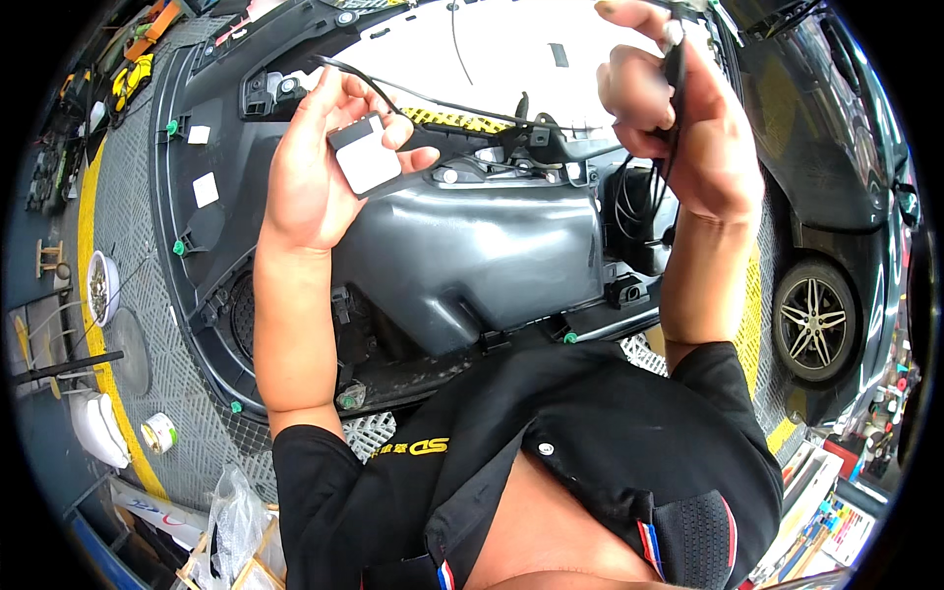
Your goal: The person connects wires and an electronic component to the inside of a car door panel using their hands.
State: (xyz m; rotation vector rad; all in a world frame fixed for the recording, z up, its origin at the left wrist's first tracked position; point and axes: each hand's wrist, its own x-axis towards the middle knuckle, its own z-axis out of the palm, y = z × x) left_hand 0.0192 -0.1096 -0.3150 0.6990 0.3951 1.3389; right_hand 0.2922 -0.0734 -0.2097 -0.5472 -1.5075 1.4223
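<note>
My left hand (320, 157) is closed around a small flat box-shaped module (371, 167), white-grey with a dark end. A black cable (349, 74) loops over the fingers of that hand and runs off to the right. At the upper right my right hand (693, 118) is raised, its fingers curled round a bunch of black cable (677, 74), partly blurred. Loops of the cable hang below it. Under both hands lies a large black car door panel (482, 246), its inner side up, with green clips on its edge and a white sheet (393, 44) across its far part.
To the right stands a dark car with a spoked wheel (814, 320). A white bowl of small parts (99, 287) and a small tub (158, 433) stand on the left. The grey grid floor (197, 324) bears a yellow line. Clear plastic wrapping (234, 526) lies at the lower left.
</note>
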